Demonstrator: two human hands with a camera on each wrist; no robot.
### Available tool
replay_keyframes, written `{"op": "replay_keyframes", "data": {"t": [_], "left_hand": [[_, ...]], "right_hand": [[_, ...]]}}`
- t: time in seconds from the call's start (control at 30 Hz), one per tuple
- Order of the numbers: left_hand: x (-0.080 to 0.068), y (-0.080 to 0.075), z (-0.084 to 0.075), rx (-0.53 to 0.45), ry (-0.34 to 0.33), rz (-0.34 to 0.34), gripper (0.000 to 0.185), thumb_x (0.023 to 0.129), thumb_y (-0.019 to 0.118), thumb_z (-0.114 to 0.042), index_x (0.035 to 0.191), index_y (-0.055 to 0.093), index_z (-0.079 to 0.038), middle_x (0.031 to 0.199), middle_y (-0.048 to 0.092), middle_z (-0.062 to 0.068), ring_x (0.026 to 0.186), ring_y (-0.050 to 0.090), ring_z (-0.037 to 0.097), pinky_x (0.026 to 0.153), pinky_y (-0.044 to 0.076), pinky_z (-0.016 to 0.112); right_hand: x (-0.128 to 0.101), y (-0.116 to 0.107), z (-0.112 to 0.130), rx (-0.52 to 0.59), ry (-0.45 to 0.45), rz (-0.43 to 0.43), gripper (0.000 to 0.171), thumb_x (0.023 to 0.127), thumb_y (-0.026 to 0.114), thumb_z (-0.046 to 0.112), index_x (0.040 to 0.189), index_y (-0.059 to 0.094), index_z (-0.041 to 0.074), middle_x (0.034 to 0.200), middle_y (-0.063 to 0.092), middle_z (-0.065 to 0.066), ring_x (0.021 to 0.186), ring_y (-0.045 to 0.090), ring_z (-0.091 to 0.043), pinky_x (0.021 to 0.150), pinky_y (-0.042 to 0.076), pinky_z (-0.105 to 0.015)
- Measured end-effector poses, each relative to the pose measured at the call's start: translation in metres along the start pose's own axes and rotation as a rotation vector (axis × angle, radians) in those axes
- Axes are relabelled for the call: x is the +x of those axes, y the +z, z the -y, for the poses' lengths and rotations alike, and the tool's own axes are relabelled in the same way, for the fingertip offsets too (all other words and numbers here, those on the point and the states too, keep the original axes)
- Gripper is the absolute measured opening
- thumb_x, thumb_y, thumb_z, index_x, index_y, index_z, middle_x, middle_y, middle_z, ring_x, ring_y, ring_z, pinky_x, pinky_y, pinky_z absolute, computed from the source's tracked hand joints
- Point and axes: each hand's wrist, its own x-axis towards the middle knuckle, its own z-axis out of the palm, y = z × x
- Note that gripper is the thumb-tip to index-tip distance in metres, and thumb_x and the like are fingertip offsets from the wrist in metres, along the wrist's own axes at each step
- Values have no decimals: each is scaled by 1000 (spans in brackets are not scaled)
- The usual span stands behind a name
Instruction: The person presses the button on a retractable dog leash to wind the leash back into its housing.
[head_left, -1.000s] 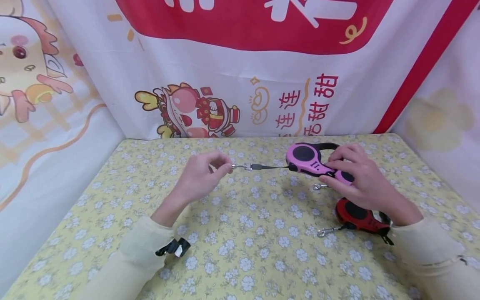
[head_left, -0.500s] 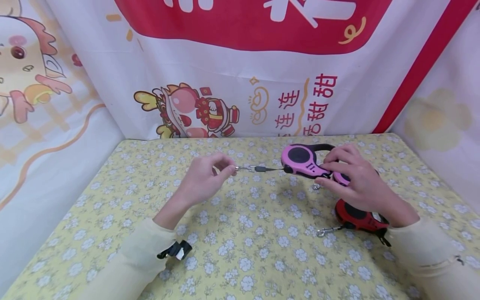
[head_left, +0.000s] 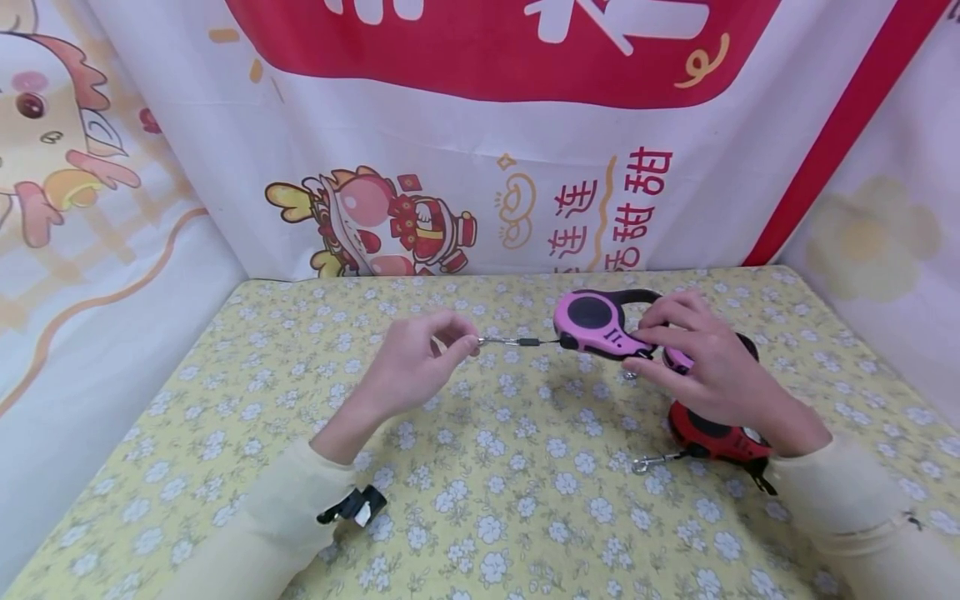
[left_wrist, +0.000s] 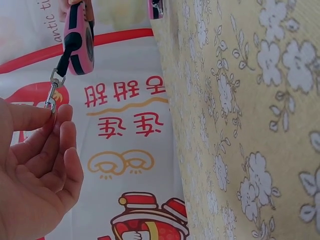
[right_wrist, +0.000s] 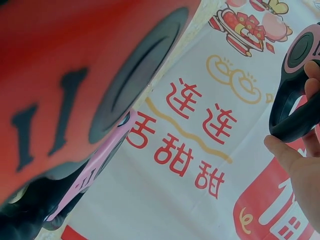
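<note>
My right hand (head_left: pixel 708 358) grips a pink and black retractable dog leash (head_left: pixel 588 312) by its handle end, above the table. A short black strap (head_left: pixel 551 342) runs from its nose to a silver snap hook (head_left: pixel 498 341). Thumb and fingertips of my left hand (head_left: pixel 420 362) pinch the far end of that snap hook, also plain in the left wrist view. The strap looks taut and level. In the right wrist view the held leash's black loop handle (right_wrist: pixel 290 125) shows beside my fingers. Under my right hand lies a second pink leash (head_left: pixel 678 360), mostly hidden.
A red retractable leash (head_left: pixel 708 433) lies near my right forearm, its snap hook (head_left: pixel 651 463) pointing left. It looms large and close in the right wrist view. A flowered yellow cloth (head_left: pixel 480 483) covers the table. Printed curtains (head_left: pixel 465 133) close off the back and sides.
Both hands have drawn closer together, the left moving right and the right moving left with the leash. The exposed strap between snap hook and leash body has become shorter.
</note>
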Motion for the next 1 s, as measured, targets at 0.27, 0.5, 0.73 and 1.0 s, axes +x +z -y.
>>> {"op": "replay_keyframes", "data": {"t": [0.27,0.5,0.73,1.0], "left_hand": [[-1,5,-1,-11,18,8,10,105,66,-17,106,74,-10,98,78,0,87,69,16,75,57,29],[0,9,-4,-30,27,27,10,106,65,-17,105,73,-11,99,77,3,87,69,19,75,57,30],[-1,10,-5,-35,40,52,11,106,65,-17,104,73,-9,99,77,5,88,70,19,74,58,29],[-2,11,-5,-28,52,54,10,105,66,-16,104,73,-9,98,77,4,86,68,13,74,57,28]], "right_hand": [[1,0,2,7,-9,11,49,103,68,48,106,81,1,107,70,-8,108,53,-25,91,43,-36],[2,1,4,14,-34,-2,61,105,55,58,106,82,3,106,70,-7,108,52,-25,91,42,-38],[3,4,4,19,-54,-8,57,105,57,56,106,82,4,106,70,-7,108,51,-25,92,40,-38],[1,3,4,0,-38,4,60,105,56,57,106,82,3,107,71,-8,108,52,-25,92,42,-36]]}}
